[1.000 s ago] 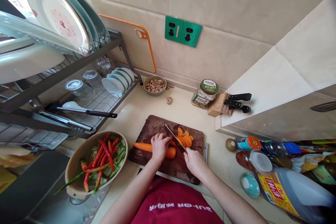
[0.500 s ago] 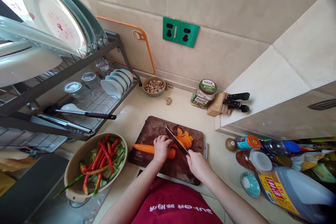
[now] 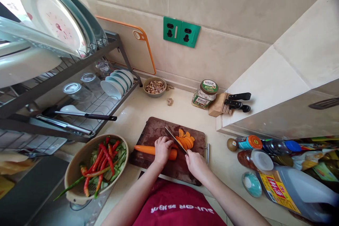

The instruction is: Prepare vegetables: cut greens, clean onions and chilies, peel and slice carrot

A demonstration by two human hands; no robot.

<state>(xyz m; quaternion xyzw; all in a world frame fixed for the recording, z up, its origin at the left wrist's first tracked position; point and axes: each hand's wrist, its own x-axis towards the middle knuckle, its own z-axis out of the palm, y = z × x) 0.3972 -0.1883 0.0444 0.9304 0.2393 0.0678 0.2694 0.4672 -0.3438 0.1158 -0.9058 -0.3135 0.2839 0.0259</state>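
My left hand is closed over the carrot, with its fingers bent and pressing the pieces down on the dark brown cutting board. One thick carrot section shows just right of that wrist. In my right hand is a kitchen knife, gripped by its handle, which the fingers hide. Its blade slants up and left, between my left fingers and a pile of carrot slices on the board's right side. Whether the edge touches carrot, I cannot tell.
Left of the board stands a colander with red chillies and green slices. A dish rack is beyond it. Behind are a bowl, a jar and a knife block. Bottles and a big jug crowd the right.
My right hand and the knife have shifted slightly left, toward my left hand, and the blade has tilted. My left hand stays on the carrot.
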